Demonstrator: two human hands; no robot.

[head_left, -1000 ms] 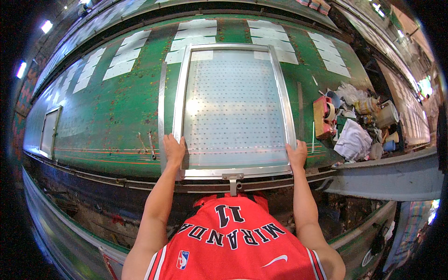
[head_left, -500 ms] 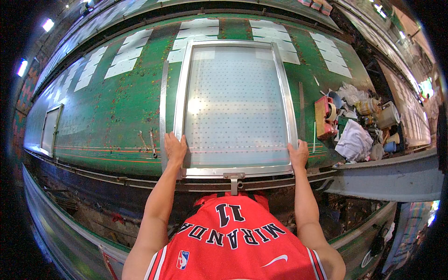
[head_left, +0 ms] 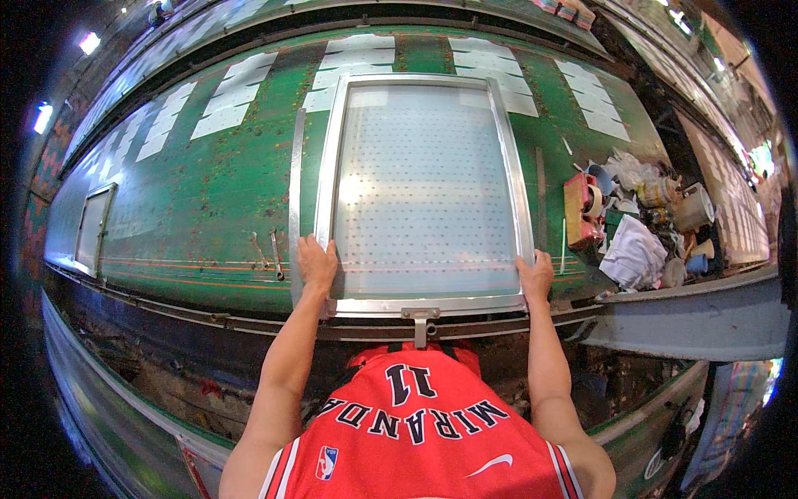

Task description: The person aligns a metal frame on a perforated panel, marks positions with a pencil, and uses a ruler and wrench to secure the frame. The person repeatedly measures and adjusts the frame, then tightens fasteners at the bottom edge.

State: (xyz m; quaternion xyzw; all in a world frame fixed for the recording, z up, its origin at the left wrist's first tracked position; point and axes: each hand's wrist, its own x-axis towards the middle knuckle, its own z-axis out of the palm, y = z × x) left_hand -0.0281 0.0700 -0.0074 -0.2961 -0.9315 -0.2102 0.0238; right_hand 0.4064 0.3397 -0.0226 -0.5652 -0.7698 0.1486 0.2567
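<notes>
A silver metal-framed printing screen (head_left: 424, 307) lies on the long green table (head_left: 187, 183) in front of me. Its pale mesh (head_left: 424, 191) carries rows of tiny dark marks. My left hand (head_left: 317, 264) is closed on the left rail near the front corner. At the opposite rail, my right hand (head_left: 536, 276) grips at about the same height, thumb on top. Parts of the fingers of both hands are hidden by the rails. A metal bracket (head_left: 421, 320) sticks out from the middle of the screen's near edge.
Left of the screen stand a metal strip (head_left: 296, 183) and two wrenches (head_left: 276, 254). Tape, a white cloth (head_left: 634, 254), tubs and a red box (head_left: 582, 214) crowd the right end. White sheets (head_left: 353, 62) lie in columns behind. A smaller frame (head_left: 93, 229) rests far left.
The whole view has shifted slightly, moving the table and screen a little to the right in the picture. Both hands keep their hold on the rails.
</notes>
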